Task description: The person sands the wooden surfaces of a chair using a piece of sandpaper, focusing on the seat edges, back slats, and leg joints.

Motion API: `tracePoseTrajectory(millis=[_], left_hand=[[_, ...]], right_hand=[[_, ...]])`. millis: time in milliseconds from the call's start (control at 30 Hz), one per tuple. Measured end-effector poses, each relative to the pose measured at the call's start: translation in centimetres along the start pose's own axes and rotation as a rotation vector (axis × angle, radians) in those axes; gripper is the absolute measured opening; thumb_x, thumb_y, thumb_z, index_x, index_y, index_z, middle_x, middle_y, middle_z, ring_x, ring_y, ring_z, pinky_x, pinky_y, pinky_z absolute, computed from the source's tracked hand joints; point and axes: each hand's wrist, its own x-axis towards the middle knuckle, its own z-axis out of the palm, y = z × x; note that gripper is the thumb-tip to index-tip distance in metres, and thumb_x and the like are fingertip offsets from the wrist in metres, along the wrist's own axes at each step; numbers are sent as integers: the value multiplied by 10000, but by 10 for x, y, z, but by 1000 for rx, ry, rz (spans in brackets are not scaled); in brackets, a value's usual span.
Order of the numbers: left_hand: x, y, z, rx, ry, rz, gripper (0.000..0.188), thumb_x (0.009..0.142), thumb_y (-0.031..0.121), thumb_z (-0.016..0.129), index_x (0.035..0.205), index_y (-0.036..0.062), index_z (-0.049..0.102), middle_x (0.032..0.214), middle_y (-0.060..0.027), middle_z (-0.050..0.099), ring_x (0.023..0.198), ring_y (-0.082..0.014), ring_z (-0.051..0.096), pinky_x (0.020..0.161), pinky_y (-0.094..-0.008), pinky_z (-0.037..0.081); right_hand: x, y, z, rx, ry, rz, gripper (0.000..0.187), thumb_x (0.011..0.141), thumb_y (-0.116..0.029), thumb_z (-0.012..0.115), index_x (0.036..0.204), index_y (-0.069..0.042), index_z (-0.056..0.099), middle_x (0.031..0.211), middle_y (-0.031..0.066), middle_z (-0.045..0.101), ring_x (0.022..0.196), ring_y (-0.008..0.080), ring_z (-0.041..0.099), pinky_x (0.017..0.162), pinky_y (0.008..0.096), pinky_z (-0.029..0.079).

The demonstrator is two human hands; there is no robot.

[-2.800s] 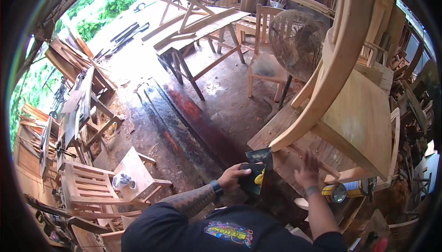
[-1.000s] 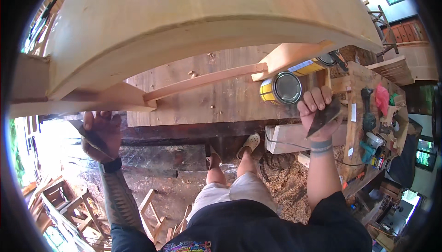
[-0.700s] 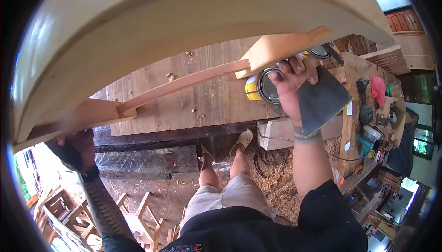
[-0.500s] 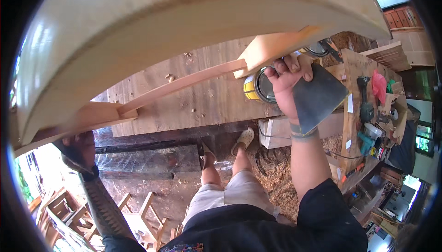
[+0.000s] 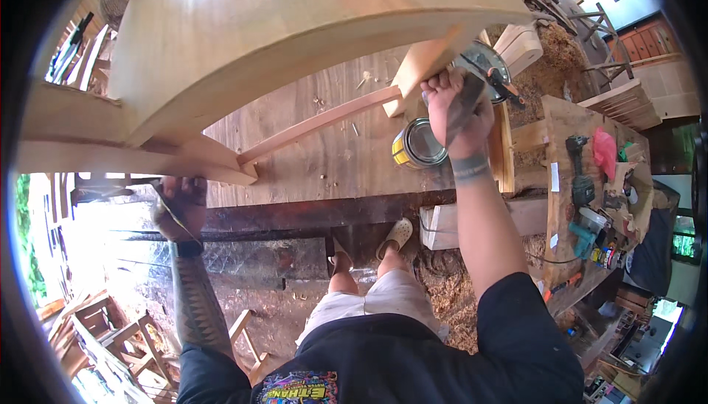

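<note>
A large pale wooden furniture piece with a curved edge [image 5: 317, 24] fills the upper part of the view. My right hand [image 5: 461, 120] is closed on a dark sheet of sandpaper [image 5: 468, 96], its fingers against the block-like wooden leg [image 5: 422, 72]. At the left, my left hand [image 5: 181, 208] is curled at the lower edge of the piece's other leg [image 5: 221, 160]. A thin sheet, seen nearly edge-on and looking like sandpaper, lies across that palm. Between the two legs runs a slim wooden rail [image 5: 317, 120].
A wooden tabletop [image 5: 295, 175] with shavings lies beneath the piece. An open yellow-labelled can [image 5: 420, 144] stands by my right hand, a round glass-like container [image 5: 483, 64] beyond it. A side bench [image 5: 560, 131] at the right carries a drill [image 5: 582, 175] and other tools. Wooden frames [image 5: 122, 337] stand lower left.
My view has shifted, showing more of the piece. My right hand has moved up to the leg and its sandpaper is turned nearly edge-on. My left hand shows farther right and more fully.
</note>
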Motion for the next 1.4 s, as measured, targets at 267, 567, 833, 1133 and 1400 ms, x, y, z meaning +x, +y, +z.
tracePoseTrajectory(millis=[267, 567, 833, 1133, 1400], left_hand=[[-16, -48, 40, -245, 81, 42, 220, 903, 165, 797, 970, 82, 605, 1018, -13, 593, 1066, -214, 598, 1212, -497, 445], [-50, -32, 45, -109, 42, -28, 188, 998, 252, 733, 1074, 85, 688, 1579, -80, 546, 1103, -263, 621, 1089, -497, 473], [-120, -62, 60, 310, 307, -411, 570, 999, 238, 691, 1486, -28, 560, 1346, -162, 713, 1098, -281, 710, 955, -440, 595], [-85, -100, 131, 272, 521, -327, 325, 1094, 102, 613, 1397, -12, 596, 1278, -99, 730, 1156, -216, 722, 1007, -383, 605], [-90, -92, 134, 386, 450, -271, 313, 1117, 135, 613, 1405, 16, 588, 1230, -35, 693, 1123, -120, 631, 996, -288, 518]], right_hand=[[-42, -44, -21, -274, 115, 271, 389, 1050, -229, 589, 1292, 73, 624, 1211, 199, 705, 1151, 313, 688, 1078, 416, 530], [-190, -75, 15, -593, 611, 457, 298, 998, -237, 756, 1173, -9, 678, 994, 25, 724, 914, 144, 707, 816, 314, 585], [-225, -64, -7, -1212, 393, 611, 248, 941, -206, 790, 1054, -11, 688, 961, 66, 722, 864, 139, 643, 801, 348, 534], [-160, -8, 192, -1720, -657, 95, 429, 879, 7, 701, 1303, -45, 736, 1169, 114, 650, 1093, 310, 634, 986, 391, 522], [-148, 29, 226, -1753, -960, -225, 445, 855, -74, 664, 1295, -39, 713, 1275, 95, 703, 1155, 283, 664, 1021, 436, 544]])
